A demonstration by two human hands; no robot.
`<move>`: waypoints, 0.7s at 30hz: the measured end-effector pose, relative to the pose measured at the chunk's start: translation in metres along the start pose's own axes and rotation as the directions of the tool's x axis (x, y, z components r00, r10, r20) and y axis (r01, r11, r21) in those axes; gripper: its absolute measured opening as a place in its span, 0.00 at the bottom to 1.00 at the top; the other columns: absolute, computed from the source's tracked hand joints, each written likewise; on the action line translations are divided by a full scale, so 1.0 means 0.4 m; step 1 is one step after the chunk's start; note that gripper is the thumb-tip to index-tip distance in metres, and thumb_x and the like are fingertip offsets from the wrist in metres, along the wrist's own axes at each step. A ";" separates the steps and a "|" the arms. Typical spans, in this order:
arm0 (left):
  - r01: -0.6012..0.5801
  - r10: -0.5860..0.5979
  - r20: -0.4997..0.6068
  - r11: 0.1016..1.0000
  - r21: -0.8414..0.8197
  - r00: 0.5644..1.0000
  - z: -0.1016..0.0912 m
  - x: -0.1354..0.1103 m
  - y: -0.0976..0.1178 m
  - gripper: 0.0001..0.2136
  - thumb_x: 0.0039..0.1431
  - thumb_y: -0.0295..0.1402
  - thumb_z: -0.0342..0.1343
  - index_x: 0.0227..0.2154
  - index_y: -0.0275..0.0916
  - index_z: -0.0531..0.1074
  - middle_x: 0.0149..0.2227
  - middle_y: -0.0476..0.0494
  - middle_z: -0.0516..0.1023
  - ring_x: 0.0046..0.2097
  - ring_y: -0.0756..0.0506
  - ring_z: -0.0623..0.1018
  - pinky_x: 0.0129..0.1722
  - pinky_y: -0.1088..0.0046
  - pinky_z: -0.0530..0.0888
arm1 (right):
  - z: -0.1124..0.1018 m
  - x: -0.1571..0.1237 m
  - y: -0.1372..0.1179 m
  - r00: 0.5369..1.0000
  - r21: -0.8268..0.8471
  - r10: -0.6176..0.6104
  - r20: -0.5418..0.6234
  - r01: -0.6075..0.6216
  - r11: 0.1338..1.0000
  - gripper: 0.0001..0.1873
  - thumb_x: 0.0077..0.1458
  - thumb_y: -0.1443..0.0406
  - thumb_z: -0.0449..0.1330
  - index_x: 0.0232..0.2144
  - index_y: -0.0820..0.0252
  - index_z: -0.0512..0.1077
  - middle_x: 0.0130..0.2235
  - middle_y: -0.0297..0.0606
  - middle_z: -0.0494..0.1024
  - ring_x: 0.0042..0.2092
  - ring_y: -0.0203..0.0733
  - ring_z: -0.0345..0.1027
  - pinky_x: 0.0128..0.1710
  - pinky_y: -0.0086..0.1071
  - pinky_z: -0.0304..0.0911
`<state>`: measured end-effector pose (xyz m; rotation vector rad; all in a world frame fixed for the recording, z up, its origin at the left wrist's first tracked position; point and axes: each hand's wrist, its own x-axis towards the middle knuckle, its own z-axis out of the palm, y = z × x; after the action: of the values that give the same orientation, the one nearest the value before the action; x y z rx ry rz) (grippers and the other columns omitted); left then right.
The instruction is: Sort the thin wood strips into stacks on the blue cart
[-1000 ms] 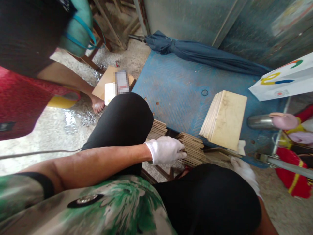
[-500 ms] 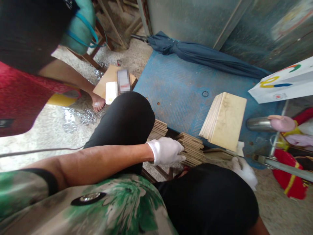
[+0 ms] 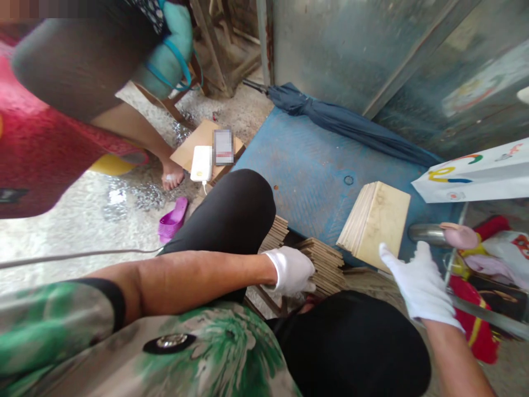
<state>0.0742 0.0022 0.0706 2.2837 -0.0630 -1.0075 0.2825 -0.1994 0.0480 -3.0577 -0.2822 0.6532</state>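
Other person: at the far left a second person's bare leg and foot (image 3: pixel 171 177) stand on the wet concrete floor (image 3: pixel 82 231), beside a red panel (image 3: pixel 37 165).
Slipper: a purple slipper (image 3: pixel 173 219) lies on the floor just in front of that foot.
Cardboard: a flat piece of cardboard (image 3: pixel 198 144) lies past the wearer's left knee, with a white power bank (image 3: pixel 201 164) on top of it.
Left hand: the left hand (image 3: pixel 293 270), in a white glove, rests curled on the near edge of the low stack of thin wooden sheets (image 3: pixel 324 259); the fingers bend down over the edge, but whether they grip a sheet cannot be told.
Low stack: it sits between the wearer's two black-clad knees, against the edge of the blue platform (image 3: pixel 306 165).
Pale stack: a stack of pale boards (image 3: pixel 378 220) lies on the platform, just beyond the low stack and to its right.
Right hand: the right hand (image 3: pixel 421 284), also gloved in white, is raised with fingers spread wide and holds nothing; its thumb tip lies by the near corner of the pale boards.
Umbrella: a folded blue umbrella (image 3: pixel 351 127) lies along the back of the platform.
Bag: a white paper bag (image 3: pixel 475 176) lies at the right edge.
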 end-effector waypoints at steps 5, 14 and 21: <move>-0.023 0.022 0.029 0.999 0.036 0.999 0.004 -0.005 0.006 0.21 0.64 0.48 0.51 0.39 0.34 0.79 0.39 0.34 0.81 0.38 0.38 0.81 0.33 0.66 0.74 | 0.014 0.043 -0.087 0.994 -0.094 0.037 0.105 -0.027 0.995 0.62 0.42 0.32 0.56 0.62 0.76 0.53 0.54 0.69 0.69 0.55 0.67 0.67 0.54 0.51 0.64; -0.063 0.062 0.021 0.997 0.050 0.998 0.014 -0.002 0.002 0.20 0.64 0.47 0.52 0.37 0.34 0.80 0.33 0.35 0.81 0.34 0.40 0.81 0.32 0.67 0.75 | 0.032 0.125 -0.146 0.991 -0.131 0.089 0.104 -0.075 0.988 0.75 0.40 0.29 0.55 0.67 0.86 0.40 0.60 0.75 0.61 0.62 0.71 0.58 0.60 0.51 0.57; -0.125 0.124 0.043 0.992 0.028 0.991 0.001 -0.012 0.000 0.16 0.62 0.44 0.54 0.32 0.37 0.79 0.31 0.37 0.80 0.34 0.39 0.80 0.27 0.68 0.73 | 0.057 0.155 -0.177 0.990 -0.073 0.141 0.027 -0.139 0.988 0.76 0.40 0.29 0.55 0.68 0.87 0.39 0.62 0.78 0.57 0.63 0.75 0.54 0.60 0.54 0.57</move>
<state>0.0706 0.0034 0.0735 2.2561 -0.2367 -0.9942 0.3164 -0.1197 0.0051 -3.1594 -0.0923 0.7136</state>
